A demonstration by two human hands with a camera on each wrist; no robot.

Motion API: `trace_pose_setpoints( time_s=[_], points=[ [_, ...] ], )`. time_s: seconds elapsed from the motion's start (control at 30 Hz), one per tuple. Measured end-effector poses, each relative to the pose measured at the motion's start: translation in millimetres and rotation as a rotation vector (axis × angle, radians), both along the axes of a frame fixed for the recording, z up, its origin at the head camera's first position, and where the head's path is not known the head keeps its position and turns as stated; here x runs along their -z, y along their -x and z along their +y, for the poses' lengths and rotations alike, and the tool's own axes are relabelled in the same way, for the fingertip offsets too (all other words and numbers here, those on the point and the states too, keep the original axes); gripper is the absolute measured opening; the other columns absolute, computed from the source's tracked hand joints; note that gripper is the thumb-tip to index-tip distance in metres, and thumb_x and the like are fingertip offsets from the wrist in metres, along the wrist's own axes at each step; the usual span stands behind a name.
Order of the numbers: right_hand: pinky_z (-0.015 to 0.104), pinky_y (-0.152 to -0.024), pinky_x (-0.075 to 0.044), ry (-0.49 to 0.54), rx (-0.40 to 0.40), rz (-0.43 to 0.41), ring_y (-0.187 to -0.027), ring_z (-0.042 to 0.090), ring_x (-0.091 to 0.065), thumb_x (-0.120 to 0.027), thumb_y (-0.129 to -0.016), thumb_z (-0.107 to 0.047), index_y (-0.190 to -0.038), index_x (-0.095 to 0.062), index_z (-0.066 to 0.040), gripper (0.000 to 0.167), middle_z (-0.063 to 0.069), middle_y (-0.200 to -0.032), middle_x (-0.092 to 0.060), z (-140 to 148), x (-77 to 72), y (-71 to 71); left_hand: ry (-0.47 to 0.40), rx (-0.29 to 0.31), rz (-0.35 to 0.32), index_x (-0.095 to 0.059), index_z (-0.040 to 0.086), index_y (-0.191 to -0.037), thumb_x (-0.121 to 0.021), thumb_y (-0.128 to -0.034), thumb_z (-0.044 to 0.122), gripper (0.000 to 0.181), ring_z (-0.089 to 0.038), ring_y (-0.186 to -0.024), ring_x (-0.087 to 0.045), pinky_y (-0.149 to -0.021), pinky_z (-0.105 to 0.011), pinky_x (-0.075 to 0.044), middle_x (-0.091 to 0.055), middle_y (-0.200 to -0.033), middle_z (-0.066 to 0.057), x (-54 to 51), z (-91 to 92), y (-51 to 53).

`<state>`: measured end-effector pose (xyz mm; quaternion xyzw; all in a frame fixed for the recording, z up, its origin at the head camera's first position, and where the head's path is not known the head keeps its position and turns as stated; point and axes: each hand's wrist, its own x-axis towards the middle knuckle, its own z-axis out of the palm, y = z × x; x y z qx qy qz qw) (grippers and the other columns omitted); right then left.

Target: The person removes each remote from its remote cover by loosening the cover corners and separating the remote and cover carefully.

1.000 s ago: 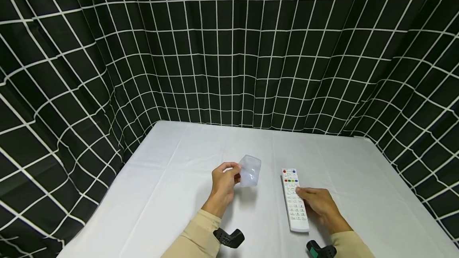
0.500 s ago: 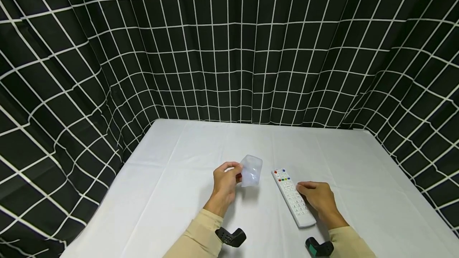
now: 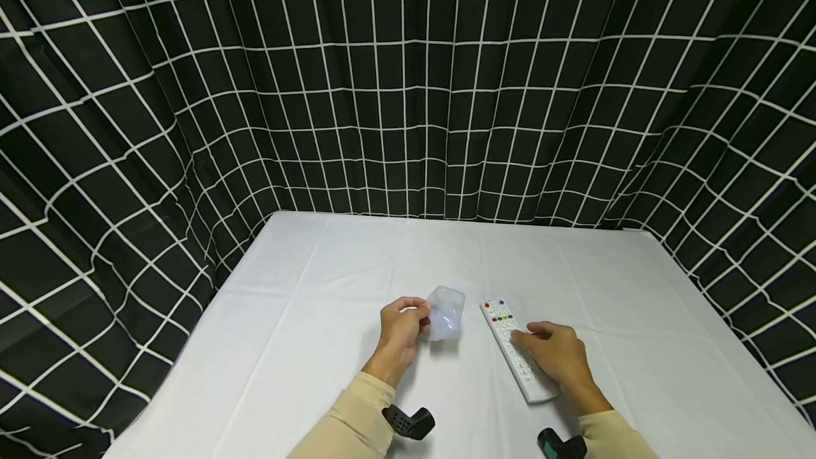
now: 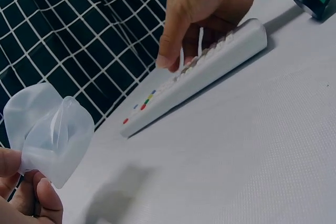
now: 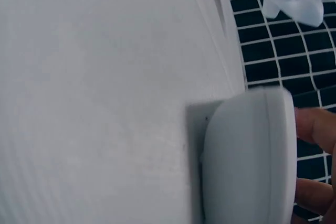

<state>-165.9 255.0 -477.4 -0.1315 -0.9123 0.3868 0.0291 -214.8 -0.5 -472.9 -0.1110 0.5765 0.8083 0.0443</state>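
Observation:
My left hand [image 3: 399, 335] pinches a small translucent soft plastic piece [image 3: 447, 314] by its left edge, above the table. In the left wrist view that plastic piece [image 4: 50, 129] looks thin and folded, like an open pouch; its exact kind is unclear. A white remote control [image 3: 506, 342] with coloured buttons at its far end lies slanted on the table, keys up. Over its right side hovers my right hand [image 3: 557, 356], fingers loosely bent and the tips at or just above the keys. The right wrist view shows the remote's near end [image 5: 247, 156] with fingertips [image 5: 312, 124] beside it.
A white cloth covers the table [image 3: 331, 289]. Black curtains with a white grid [image 3: 408, 91] enclose the back and both sides. Each wrist wears a dark camera mount, the left mount [image 3: 408, 422] and the right mount [image 3: 561, 445].
The remote has turned, its far end swinging left. My right hand came off its right edge, then moved left over the keys. My left hand keeps the plastic piece, slightly lower now.

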Motion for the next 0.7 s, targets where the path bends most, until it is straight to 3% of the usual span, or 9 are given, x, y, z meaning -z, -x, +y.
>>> trace_pose_setpoints(
  time_s=[0.13, 0.27, 0.43, 0.7],
  points=[
    [0.033, -0.058, -0.045, -0.073, -0.059, 0.021, -0.076, 0.022, -0.058, -0.077, -0.078, -0.046, -0.122, -0.061, 0.005, 0.069, 0.01, -0.091, -0.066, -5.9, -1.4, -1.3, 0.0, 0.004, -0.001, -0.063, -0.005, -0.088, -0.067, -0.0846, -0.006, 0.006, -0.016, -0.06, -0.053, -0.055, -0.024, -0.046, -0.058, -0.076, -0.014, 2.9, 0.0, 0.2],
    [0.033, -0.057, -0.044, -0.121, -0.079, 0.045, -0.073, 0.022, -0.055, -0.077, -0.077, -0.037, -0.126, -0.057, 0.006, 0.068, 0.009, -0.088, -0.062, -12.6, -3.1, -2.2, -0.001, 0.005, 0.002, -0.063, -0.007, -0.089, -0.067, -0.0848, -0.006, 0.006, -0.016, -0.06, -0.053, -0.055, -0.023, -0.046, -0.058, -0.075, -0.014, 5.1, 0.1, 0.7],
    [0.035, -0.058, -0.043, -0.168, -0.075, 0.064, -0.074, 0.024, -0.053, -0.077, -0.076, -0.03, -0.128, -0.056, 0.005, 0.066, 0.007, -0.084, -0.06, -19.1, -2.1, -3.1, -0.016, -0.005, 0.0, -0.063, -0.007, -0.087, -0.067, -0.0836, -0.008, 0.005, -0.015, -0.057, -0.053, -0.054, -0.023, -0.046, -0.057, -0.07, -0.012, 7.4, 0.0, 0.7],
    [0.037, -0.056, -0.042, -0.172, -0.044, 0.077, -0.071, 0.024, -0.054, -0.074, -0.078, -0.032, -0.129, -0.054, 0.006, 0.067, 0.007, -0.081, -0.06, -26.1, -2.7, -4.0, -0.031, -0.005, -0.013, -0.063, -0.006, -0.087, -0.066, -0.0832, -0.008, 0.006, -0.015, -0.057, -0.053, -0.054, -0.023, -0.046, -0.057, -0.069, -0.011, 9.1, 0.5, 0.0]
  ],
)
